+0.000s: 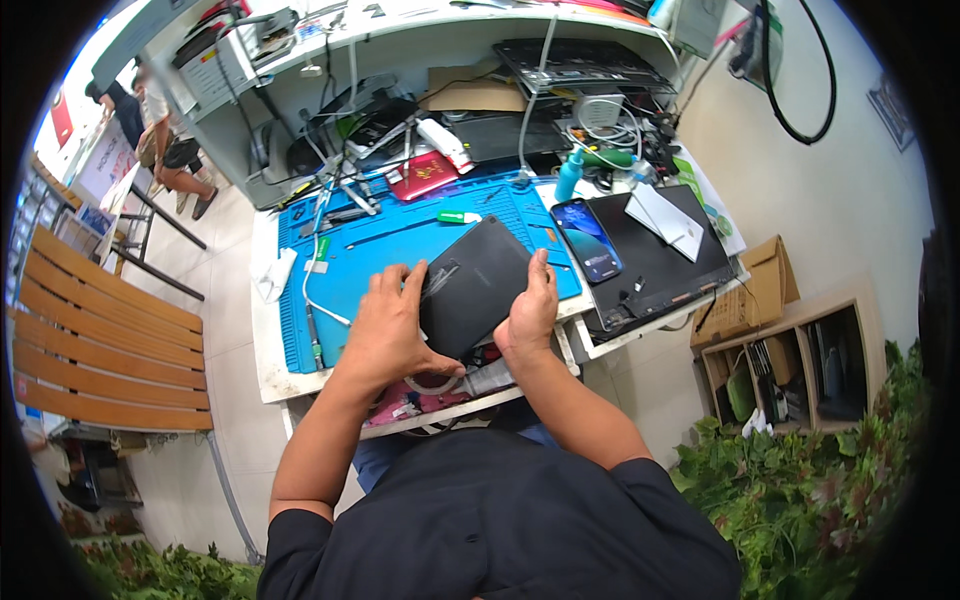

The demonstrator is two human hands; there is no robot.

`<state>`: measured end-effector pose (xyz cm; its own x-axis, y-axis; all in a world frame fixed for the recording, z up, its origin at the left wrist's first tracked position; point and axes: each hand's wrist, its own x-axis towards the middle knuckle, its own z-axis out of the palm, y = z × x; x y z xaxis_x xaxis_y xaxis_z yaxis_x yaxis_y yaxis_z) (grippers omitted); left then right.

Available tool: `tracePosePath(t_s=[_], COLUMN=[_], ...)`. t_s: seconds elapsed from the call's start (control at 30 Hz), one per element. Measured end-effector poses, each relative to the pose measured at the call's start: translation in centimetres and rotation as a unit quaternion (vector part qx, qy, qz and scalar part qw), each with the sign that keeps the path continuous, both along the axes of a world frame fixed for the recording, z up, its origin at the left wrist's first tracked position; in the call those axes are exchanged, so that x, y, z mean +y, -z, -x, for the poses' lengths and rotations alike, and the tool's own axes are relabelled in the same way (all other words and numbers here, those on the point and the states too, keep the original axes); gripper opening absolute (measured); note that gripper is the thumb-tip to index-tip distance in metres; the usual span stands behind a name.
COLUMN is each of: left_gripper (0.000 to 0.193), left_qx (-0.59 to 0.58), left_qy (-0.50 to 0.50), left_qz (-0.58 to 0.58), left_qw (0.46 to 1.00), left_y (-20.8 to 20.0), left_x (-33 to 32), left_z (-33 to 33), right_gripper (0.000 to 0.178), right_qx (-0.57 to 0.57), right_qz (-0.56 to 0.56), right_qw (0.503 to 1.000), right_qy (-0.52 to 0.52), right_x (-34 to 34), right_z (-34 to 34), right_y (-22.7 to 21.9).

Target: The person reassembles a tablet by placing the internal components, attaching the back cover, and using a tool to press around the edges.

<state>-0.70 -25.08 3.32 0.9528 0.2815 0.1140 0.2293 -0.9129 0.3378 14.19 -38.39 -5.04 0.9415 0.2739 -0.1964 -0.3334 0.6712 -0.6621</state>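
Note:
A flat black tablet (pixel 480 285), its plain dark back facing up, is held at a slant over the front part of the blue work mat (pixel 370 270). My left hand (pixel 387 325) grips its left edge, with the thumb low near the front corner. At the opposite edge, my right hand (pixel 530 308) presses with the fingers pointing up. Shiny clear strips show on the tablet's left part. Below it a drawer (pixel 455 408) stands pulled out, with a roll of tape (pixel 437 382) and pink material inside. A green-handled screwdriver (pixel 458 217) lies just beyond the tablet.
Right of the mat, a lit smartphone (pixel 587 240) and white papers (pixel 665 222) rest on a black laptop panel (pixel 660 275). A teal bottle (pixel 569 175), a red booklet (pixel 423 175) and cables crowd the back. A slatted wooden bench (pixel 110 335) stands left; people (pixel 165 140) are farther off.

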Motion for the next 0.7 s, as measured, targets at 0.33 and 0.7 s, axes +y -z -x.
tracePosePath(t_s=[0.33,0.7], left_gripper=[0.144,0.143], left_qx=[0.088,0.077], left_qy=[0.018,0.014], left_qz=[0.094,0.360], left_qw=[0.991,0.930], left_y=[-1.3,-2.3], left_x=[0.6,3.2], left_z=[-2.1,-1.1], right_gripper=[0.055,0.116], right_qx=[-0.033,-0.159], right_qz=[-0.167,-0.077], right_qw=[0.968,0.927], right_qy=[-0.184,-0.332], right_x=[-1.4,-0.4], right_z=[1.5,2.8], right_y=[-2.2,-2.1])
